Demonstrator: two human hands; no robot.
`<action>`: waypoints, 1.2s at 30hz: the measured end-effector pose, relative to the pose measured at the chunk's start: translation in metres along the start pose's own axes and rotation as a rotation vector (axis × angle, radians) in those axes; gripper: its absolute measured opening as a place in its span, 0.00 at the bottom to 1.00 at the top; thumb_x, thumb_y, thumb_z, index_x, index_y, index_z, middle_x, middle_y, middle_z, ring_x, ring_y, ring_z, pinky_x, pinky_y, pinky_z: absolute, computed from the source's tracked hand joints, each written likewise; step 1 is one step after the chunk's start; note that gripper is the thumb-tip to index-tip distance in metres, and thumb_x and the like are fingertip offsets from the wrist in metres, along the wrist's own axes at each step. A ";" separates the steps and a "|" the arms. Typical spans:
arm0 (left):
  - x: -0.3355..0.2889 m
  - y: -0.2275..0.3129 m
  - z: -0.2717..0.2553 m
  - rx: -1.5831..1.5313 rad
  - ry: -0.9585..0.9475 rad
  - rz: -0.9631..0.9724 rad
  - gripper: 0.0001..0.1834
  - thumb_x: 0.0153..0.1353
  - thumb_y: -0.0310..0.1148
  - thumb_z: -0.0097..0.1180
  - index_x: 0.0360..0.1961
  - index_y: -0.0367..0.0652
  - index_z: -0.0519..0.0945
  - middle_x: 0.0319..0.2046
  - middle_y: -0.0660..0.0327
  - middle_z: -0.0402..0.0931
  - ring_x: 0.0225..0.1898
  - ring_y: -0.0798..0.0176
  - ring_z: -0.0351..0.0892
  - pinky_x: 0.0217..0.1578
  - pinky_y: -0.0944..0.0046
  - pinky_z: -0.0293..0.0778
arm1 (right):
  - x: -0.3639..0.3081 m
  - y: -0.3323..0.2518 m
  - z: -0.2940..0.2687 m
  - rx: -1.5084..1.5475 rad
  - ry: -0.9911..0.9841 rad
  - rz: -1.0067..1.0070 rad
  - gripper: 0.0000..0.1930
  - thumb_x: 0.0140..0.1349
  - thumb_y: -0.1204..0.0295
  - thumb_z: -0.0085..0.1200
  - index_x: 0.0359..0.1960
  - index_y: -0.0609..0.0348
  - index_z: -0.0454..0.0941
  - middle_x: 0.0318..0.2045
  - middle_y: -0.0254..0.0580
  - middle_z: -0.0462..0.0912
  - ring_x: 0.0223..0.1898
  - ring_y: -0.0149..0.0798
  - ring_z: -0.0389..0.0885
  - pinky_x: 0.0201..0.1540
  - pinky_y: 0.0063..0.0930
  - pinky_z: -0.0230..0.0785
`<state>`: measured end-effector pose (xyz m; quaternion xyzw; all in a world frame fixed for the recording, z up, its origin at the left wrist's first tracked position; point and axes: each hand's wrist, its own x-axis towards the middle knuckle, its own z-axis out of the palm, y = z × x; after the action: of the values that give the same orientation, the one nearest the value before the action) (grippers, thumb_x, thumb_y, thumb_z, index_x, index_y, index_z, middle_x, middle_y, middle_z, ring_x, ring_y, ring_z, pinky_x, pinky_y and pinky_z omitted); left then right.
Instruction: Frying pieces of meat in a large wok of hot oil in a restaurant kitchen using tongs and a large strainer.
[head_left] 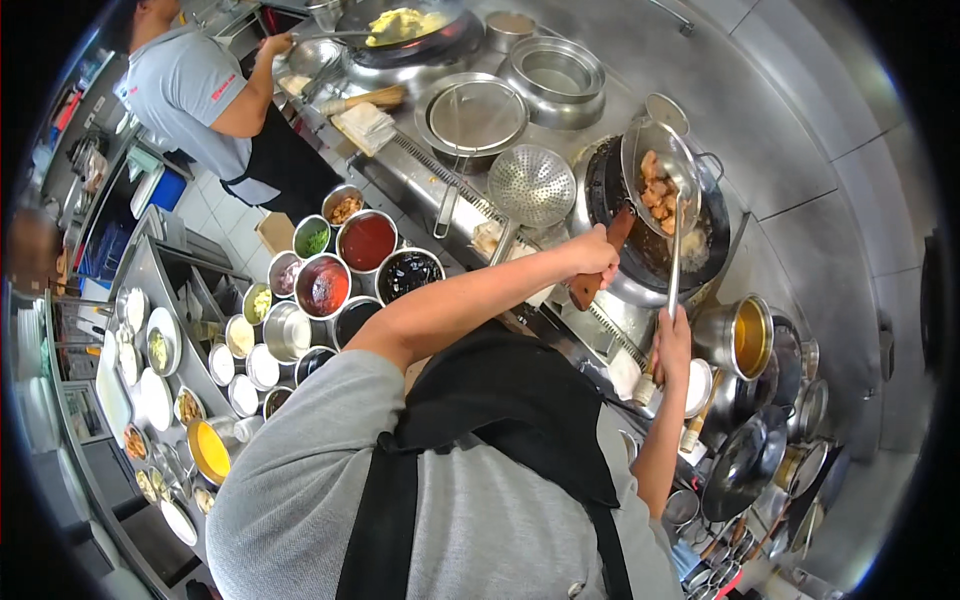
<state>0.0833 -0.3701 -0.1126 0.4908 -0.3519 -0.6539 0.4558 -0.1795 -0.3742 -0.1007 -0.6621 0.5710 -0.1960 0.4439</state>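
Observation:
My left hand (597, 256) is closed around the reddish wooden handle (619, 232) of a round strainer (634, 160). The strainer is over a dark wok (606, 190) on the stove at the right, with browned fried pieces (655, 190) in it. My right hand (671, 340) grips the long metal shaft of a ladle (676, 262). Its head reaches into the strainer beside the fried pieces, and its shape is hard to make out. Bubbly oil (690, 247) shows in the wok under the strainer.
A perforated skimmer (532, 185) and a sieve over a pot (470, 113) lie left of the wok. Sauce and ingredient pots (367, 240) crowd my left. A pot of yellowish liquid (750, 338) stands right. A co-worker (195, 105) tends another wok (405, 45) at the far left.

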 end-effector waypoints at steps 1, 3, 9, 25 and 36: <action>0.007 -0.008 0.000 -0.042 -0.021 -0.012 0.18 0.53 0.19 0.51 0.38 0.28 0.54 0.17 0.51 0.72 0.14 0.56 0.74 0.15 0.56 0.72 | 0.001 -0.004 -0.002 -0.013 0.006 0.000 0.11 0.71 0.62 0.41 0.39 0.56 0.66 0.13 0.30 0.64 0.06 0.27 0.61 0.08 0.22 0.54; 0.012 -0.017 0.000 -0.087 -0.035 -0.024 0.18 0.53 0.19 0.50 0.38 0.28 0.54 0.17 0.51 0.71 0.14 0.56 0.74 0.15 0.56 0.72 | 0.003 -0.013 -0.005 0.169 0.001 0.010 0.11 0.71 0.62 0.41 0.36 0.55 0.65 0.13 0.30 0.64 0.06 0.26 0.60 0.07 0.22 0.54; -0.001 -0.012 0.019 0.033 -0.024 -0.045 0.16 0.56 0.19 0.48 0.41 0.33 0.57 0.21 0.54 0.69 0.15 0.61 0.70 0.14 0.58 0.70 | -0.041 0.004 -0.013 0.263 0.047 0.141 0.08 0.71 0.64 0.42 0.41 0.53 0.69 0.12 0.27 0.62 0.07 0.24 0.58 0.08 0.18 0.50; -0.006 0.010 -0.001 0.131 0.002 -0.127 0.16 0.59 0.21 0.49 0.41 0.38 0.55 0.24 0.57 0.68 0.17 0.65 0.68 0.15 0.61 0.70 | -0.014 0.018 -0.017 0.288 -0.107 0.158 0.14 0.69 0.61 0.45 0.46 0.58 0.67 0.14 0.29 0.65 0.07 0.25 0.62 0.08 0.23 0.56; 0.001 -0.004 0.002 0.328 0.089 -0.062 0.14 0.59 0.23 0.46 0.41 0.40 0.56 0.22 0.57 0.67 0.15 0.64 0.68 0.13 0.61 0.70 | 0.005 0.013 0.013 0.501 -0.001 0.196 0.12 0.70 0.59 0.45 0.42 0.53 0.66 0.14 0.29 0.65 0.07 0.26 0.62 0.08 0.24 0.57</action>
<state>0.0804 -0.3696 -0.1156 0.5977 -0.4181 -0.5790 0.3643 -0.1757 -0.3735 -0.1192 -0.4733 0.5657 -0.2872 0.6111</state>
